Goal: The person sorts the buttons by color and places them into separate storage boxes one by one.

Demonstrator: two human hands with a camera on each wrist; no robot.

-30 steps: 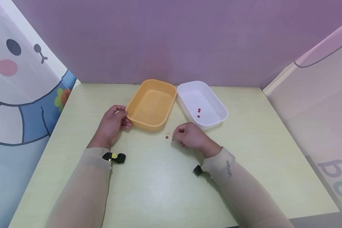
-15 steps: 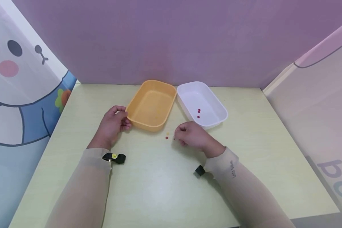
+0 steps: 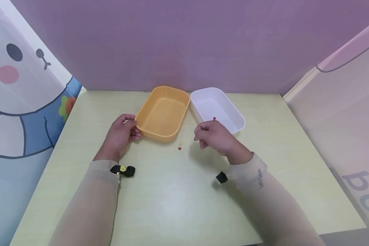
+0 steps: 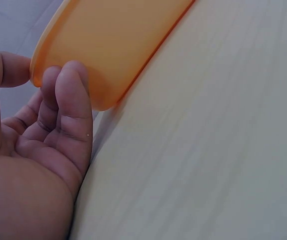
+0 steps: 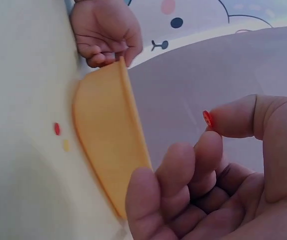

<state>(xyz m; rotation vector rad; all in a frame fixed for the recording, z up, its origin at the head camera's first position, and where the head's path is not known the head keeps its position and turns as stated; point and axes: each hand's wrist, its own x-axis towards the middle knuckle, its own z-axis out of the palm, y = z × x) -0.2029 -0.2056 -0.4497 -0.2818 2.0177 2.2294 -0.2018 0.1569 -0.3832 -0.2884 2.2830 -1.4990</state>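
Observation:
My left hand [image 3: 120, 132] holds the near left rim of the orange tray [image 3: 160, 112] between thumb and fingers; the left wrist view shows the same grip. Between the thumb and index fingertip of my right hand [image 3: 216, 136] is a small red button [image 5: 207, 118], raised off the table in front of the white tray [image 3: 210, 102]. A second red button [image 3: 179, 148] and a yellow button [image 3: 180, 144] lie on the table just before the orange tray. Faint yellow buttons [image 3: 170, 119] are inside the orange tray. Red buttons [image 3: 214, 118] in the white tray are partly hidden by my right hand.
Both trays stand side by side near the purple back wall [image 3: 178, 48], their rims almost touching. A wall with a cartoon print [image 3: 12, 89] borders the table [image 3: 166, 201] on the left, and a pale panel [image 3: 335, 102] on the right.
My right hand has lifted off the table and moved right and away from me toward the white tray, carrying the red button. My left hand and the trays have stayed put.

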